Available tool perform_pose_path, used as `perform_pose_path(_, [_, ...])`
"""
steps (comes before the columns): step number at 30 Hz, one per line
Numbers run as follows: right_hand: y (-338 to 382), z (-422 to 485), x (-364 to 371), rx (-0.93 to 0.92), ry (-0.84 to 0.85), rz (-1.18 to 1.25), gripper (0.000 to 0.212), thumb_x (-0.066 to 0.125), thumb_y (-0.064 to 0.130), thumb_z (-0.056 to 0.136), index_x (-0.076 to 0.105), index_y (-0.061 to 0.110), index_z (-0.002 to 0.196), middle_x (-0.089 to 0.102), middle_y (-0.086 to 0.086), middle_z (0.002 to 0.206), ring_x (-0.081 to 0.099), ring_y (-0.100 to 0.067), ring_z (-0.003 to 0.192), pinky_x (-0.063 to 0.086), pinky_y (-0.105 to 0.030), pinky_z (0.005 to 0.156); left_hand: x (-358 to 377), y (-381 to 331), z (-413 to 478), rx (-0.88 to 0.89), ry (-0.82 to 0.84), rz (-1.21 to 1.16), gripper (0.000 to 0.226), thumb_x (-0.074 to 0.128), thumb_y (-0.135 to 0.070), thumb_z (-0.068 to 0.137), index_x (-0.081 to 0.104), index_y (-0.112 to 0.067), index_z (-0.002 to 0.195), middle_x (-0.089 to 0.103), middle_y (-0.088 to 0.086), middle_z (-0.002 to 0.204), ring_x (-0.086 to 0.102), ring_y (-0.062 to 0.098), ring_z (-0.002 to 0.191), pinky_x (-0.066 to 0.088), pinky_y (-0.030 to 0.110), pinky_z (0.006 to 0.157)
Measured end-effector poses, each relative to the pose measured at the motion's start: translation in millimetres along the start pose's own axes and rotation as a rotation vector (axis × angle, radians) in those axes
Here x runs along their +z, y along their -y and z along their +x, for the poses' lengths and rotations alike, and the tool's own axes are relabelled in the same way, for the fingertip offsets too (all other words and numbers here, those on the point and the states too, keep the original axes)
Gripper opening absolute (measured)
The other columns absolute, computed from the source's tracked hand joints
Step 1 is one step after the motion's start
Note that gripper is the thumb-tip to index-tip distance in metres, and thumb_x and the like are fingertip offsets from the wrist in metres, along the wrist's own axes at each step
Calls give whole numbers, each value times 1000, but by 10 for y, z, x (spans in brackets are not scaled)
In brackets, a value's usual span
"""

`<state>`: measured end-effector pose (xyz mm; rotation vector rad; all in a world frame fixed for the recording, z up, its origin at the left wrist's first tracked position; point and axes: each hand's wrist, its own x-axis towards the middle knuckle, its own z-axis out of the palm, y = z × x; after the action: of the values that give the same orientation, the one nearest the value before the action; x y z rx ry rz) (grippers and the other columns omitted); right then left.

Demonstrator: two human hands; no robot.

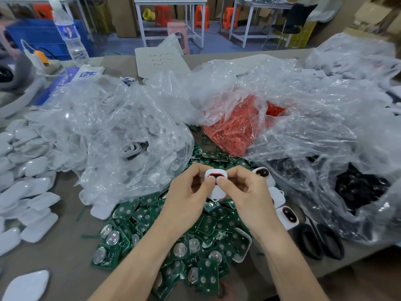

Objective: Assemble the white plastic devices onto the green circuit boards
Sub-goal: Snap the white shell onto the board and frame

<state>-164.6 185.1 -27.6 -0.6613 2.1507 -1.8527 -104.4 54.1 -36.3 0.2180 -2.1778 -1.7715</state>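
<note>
Both hands grip one white device at frame centre. The left hand and right hand curl round its sides, thumb tips meeting on its face just below a dark window showing a red light. The device is held above the pile of green boards on the surface. From the hands, more devices lie at 3 o'clock, scissors at 4 o'clock, white shells at 9 o'clock, and a bag of red parts at 12 o'clock.
</note>
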Motion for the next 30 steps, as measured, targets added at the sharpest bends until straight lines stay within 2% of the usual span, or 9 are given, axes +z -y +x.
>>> perform_pose_path(2, [10, 10, -14, 5, 10, 68, 6, 66, 19, 88, 71, 17, 87, 67, 4, 72, 60, -6, 64, 51, -21, 62, -25, -22, 6, -7, 26, -48, 13, 58, -19, 96, 68, -26, 100, 71, -8, 90, 64, 9, 81, 50, 20, 73])
perform_pose_path(5, [6, 30, -21, 23, 0, 170, 11, 63, 16, 91, 73, 20, 89, 71, 1, 76, 64, -10, 67, 54, -23, 61, -38, -47, 11, 0, 51, -82, 20, 58, -29, 90, 67, -29, 108, 72, -9, 99, 66, 13, 90, 53, 21, 78])
perform_pose_path(10, [6, 6, -6, 12, 16, 211, 7, 63, 17, 91, 71, 17, 91, 71, -4, 74, 65, -14, 62, 50, -23, 56, -27, -50, 10, 20, 82, -75, 26, 61, -20, 95, 64, -29, 120, 70, -7, 105, 69, 8, 81, 53, 18, 67])
perform_pose_path(13, [33, 17, -86, 4, 80, 121, 13, 63, 21, 91, 69, 12, 83, 67, -5, 66, 60, -15, 56, 48, -27, 54, -41, -43, 4, 25, 119, -40, 36, 59, -20, 95, 59, -31, 129, 65, 2, 107, 60, 4, 78, 47, 17, 71])
perform_pose_path(16, [66, 44, -158, 9, 152, 27, 26, 64, 28, 90, 63, 12, 68, 55, -8, 54, 49, -19, 49, 39, -27, 48, -65, -62, -3, 34, 200, -14, 43, 61, -15, 95, 54, -28, 135, 60, 9, 108, 55, 1, 79, 43, 12, 74])
perform_pose_path(19, [76, 51, -147, -61, 121, 40, 31, 64, 32, 82, 59, 7, 65, 47, -12, 52, 40, -22, 50, 33, -29, 48, -36, -65, -23, -2, 274, -64, 56, 68, -28, 85, 47, -42, 136, 64, -12, 122, 63, 2, 103, 50, 18, 87])
perform_pose_path(21, [57, 19, -87, -133, 91, 49, 36, 65, 38, 78, 57, 5, 65, 47, -14, 55, 39, -24, 52, 33, -29, 51, 0, -49, -44, 14, 285, -42, 60, 69, -32, 83, 42, -52, 132, 63, -25, 120, 62, 1, 108, 50, 19, 90])
perform_pose_path(24, [27, -13, -17, -158, 63, 84, 32, 63, 40, 78, 55, 14, 61, 45, 5, 50, 37, -8, 47, 31, -19, 47, 4, -56, -46, 33, 282, -63, 57, 68, -36, 82, 42, -52, 131, 62, -28, 121, 62, 2, 109, 51, 21, 92])
perform_pose_path(30, [57, 93, -216, -47, 326, 55, 23, 63, 28, 85, 61, 13, 68, 55, 7, 51, 47, -5, 45, 36, -12, 46, -34, -75, -28, 32, 283, -90, 55, 65, -22, 87, 48, -45, 134, 66, -16, 112, 64, 14, 99, 54, 27, 84])
